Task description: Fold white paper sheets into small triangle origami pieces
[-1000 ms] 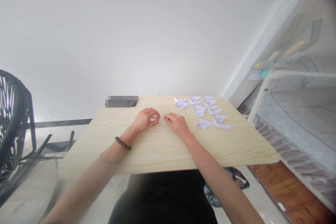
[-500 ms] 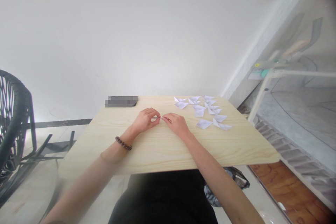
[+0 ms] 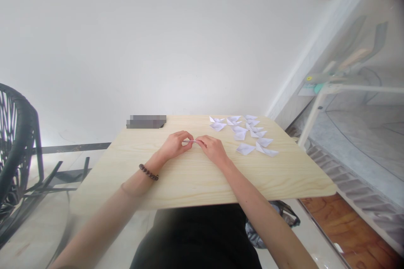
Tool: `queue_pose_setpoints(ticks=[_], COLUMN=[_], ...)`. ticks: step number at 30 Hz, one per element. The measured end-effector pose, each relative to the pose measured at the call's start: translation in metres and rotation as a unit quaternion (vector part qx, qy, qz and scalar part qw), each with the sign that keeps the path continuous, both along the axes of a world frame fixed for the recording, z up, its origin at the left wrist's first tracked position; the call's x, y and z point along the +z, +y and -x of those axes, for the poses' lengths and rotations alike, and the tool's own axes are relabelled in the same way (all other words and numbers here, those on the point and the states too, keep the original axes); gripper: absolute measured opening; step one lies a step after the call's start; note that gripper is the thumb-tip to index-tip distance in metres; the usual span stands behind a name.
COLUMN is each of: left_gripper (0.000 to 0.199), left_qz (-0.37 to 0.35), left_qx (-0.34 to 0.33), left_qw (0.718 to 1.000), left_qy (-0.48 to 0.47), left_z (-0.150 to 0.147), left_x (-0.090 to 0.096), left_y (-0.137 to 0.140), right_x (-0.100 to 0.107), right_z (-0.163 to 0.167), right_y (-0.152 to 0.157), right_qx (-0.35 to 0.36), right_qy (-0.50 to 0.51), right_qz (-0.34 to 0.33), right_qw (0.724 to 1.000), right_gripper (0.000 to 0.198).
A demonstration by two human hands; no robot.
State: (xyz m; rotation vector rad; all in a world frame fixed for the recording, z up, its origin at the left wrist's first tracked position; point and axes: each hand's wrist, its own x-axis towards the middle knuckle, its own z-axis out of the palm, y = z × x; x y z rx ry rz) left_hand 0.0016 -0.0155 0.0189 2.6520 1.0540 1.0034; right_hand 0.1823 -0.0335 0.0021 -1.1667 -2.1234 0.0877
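Observation:
A small folded piece of white paper [image 3: 190, 141] is pinched between my two hands above the middle of the table, seen nearly edge-on. My left hand [image 3: 176, 144], with a dark bead bracelet [image 3: 148, 172] at the wrist, grips its left side between thumb and fingers. On the other side my right hand [image 3: 212, 148] has its thumb and fingertips closed on the paper. The fingers cover most of it. To the right of my hands lie several folded white paper boats [image 3: 245, 148] in loose rows.
The pale wooden table [image 3: 126, 185] stands against a white wall. At its back left is a dark blurred-out object [image 3: 146, 122]. A dark woven chair [image 3: 19, 143] is on the left. A white metal frame [image 3: 311, 122] stands beyond the right edge.
The fingertips of my two hands have come slightly apart, and a little more of the paper's edge shows between them. The boats have not moved.

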Motion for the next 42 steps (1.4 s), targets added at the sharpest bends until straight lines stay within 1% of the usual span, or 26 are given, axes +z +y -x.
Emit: queue_pose_setpoints(ticks=[5,13,18,23,26,32,38,42], left_gripper=[0.023,0.03,0.029,0.029,0.03,0.03,0.035,0.036], left_qz=[0.072,0.115,0.116,0.171,0.182,0.187,0.211,0.246], left_qx=[-0.002,0.032,0.016,-0.02,-0.032,-0.003,-0.049,-0.036], left_qw=[0.997,0.992,0.992,0.98,0.976,0.979,0.974,0.964], left_qy=[-0.029,-0.043,-0.054,-0.097,-0.114,-0.083,-0.068,-0.093], left_z=[0.001,0.007,0.008,0.003,0.001,0.007,0.012,0.011], left_x=[-0.001,-0.009,-0.01,-0.007,-0.005,-0.007,-0.009,-0.009], left_y=[0.0,0.008,0.008,0.005,0.004,0.007,0.01,0.009], right_x=[-0.003,-0.003,-0.006,-0.006,-0.006,-0.005,-0.007,-0.006], right_z=[-0.001,-0.003,-0.003,-0.002,-0.001,-0.003,-0.005,-0.004], right_y=[0.002,0.004,0.006,0.006,0.005,0.005,0.007,0.007], right_qx=[-0.014,-0.01,-0.01,-0.001,0.003,-0.002,-0.02,-0.022], right_qy=[0.024,0.01,0.021,0.031,0.031,0.014,-0.016,-0.015], right_qz=[0.002,0.006,0.0,0.001,0.005,-0.003,-0.011,-0.009], right_qw=[1.0,1.0,1.0,1.0,1.0,1.0,1.0,1.0], right_gripper=[0.022,0.024,0.024,0.025,0.026,0.025,0.025,0.025])
